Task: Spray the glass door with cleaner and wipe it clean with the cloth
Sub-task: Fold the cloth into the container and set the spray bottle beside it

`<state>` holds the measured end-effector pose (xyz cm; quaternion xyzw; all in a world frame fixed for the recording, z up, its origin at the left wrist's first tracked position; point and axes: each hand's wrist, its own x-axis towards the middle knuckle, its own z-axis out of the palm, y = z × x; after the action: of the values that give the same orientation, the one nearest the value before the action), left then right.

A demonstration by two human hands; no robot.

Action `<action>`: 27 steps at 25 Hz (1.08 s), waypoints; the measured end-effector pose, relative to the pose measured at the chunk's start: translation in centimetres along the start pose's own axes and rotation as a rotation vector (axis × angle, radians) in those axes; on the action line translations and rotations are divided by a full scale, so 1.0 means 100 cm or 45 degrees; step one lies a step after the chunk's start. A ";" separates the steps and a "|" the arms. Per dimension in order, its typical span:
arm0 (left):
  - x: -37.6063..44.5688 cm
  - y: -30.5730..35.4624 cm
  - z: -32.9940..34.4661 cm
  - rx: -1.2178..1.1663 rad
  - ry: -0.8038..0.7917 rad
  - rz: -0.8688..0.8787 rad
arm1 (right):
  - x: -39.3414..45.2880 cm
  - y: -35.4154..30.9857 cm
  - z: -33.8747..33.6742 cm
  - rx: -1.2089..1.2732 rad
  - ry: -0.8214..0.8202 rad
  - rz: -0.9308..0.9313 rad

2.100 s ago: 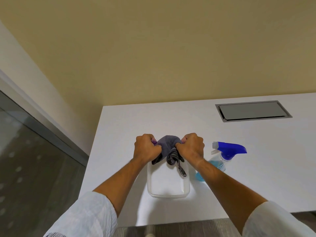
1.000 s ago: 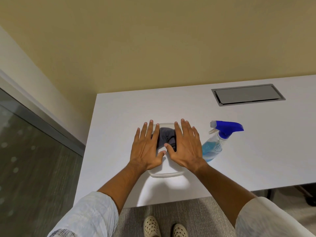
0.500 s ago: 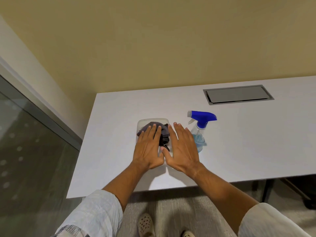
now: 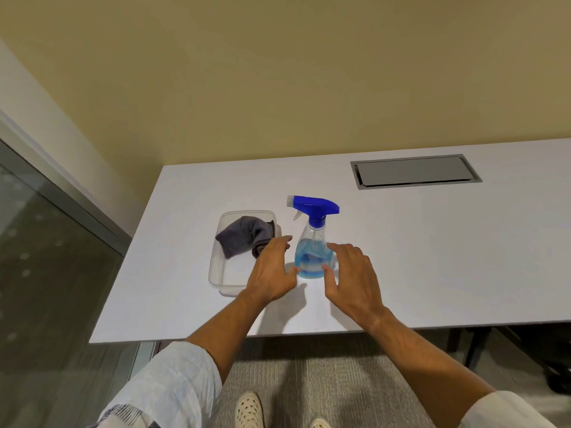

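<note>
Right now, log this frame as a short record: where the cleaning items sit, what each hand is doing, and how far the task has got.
bottle: clear spray bottle with blue trigger and blue liquid, upright on white table
cloth: crumpled grey cloth inside clear plastic tub, left of bottle
left hand: open, at bottle's left side, no grip
right hand: open, at bottle's right side, no grip
door: glass door at far left
stage: no spraying or wiping under way

No text, label, brand, number or sign can be read anywhere. The spray bottle (image 4: 312,245), standing near the middle of the desk (image 4: 432,257), has a clear body with no legible label, and the clear container (image 4: 217,267) beside it bears no readable marking.
</note>
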<state>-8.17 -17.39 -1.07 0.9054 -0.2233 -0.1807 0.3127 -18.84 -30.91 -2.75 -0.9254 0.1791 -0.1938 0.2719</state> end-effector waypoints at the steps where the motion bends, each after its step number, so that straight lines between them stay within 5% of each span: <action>1: 0.004 0.002 0.003 -0.029 0.013 -0.018 | 0.005 0.006 0.002 0.025 -0.064 0.094; 5: 0.019 0.002 0.012 -0.107 0.018 -0.012 | 0.026 0.021 0.016 0.131 -0.328 0.339; 27: 0.034 0.013 -0.018 -0.287 0.108 0.112 | 0.068 0.002 -0.016 0.278 -0.264 0.261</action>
<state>-4.91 -19.18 0.41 0.8607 -0.2278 -0.1522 0.4292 -13.77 -34.68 0.14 -0.8823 0.2213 -0.0871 0.4061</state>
